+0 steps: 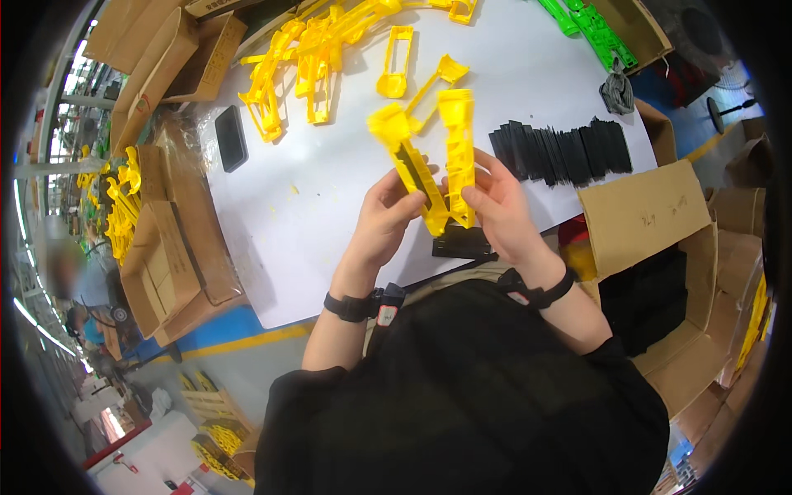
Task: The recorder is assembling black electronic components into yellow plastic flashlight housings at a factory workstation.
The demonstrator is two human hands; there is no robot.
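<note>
My left hand grips a long yellow plastic part with a flared far end; a dark strip lies along its inner side. In my right hand is a second yellow plastic part, ribbed and also wider at its far end. The two pieces stand side by side above the white table, their near ends close together; whether these touch I cannot tell. Below them, by the table's front edge, lies a black piece, partly hidden by my hands. Just beyond are two loose yellow frames.
A yellow pile spreads across the far table. A phone lies left, a row of black strips right, green parts far right. Cardboard boxes flank the table; the right one holds black material.
</note>
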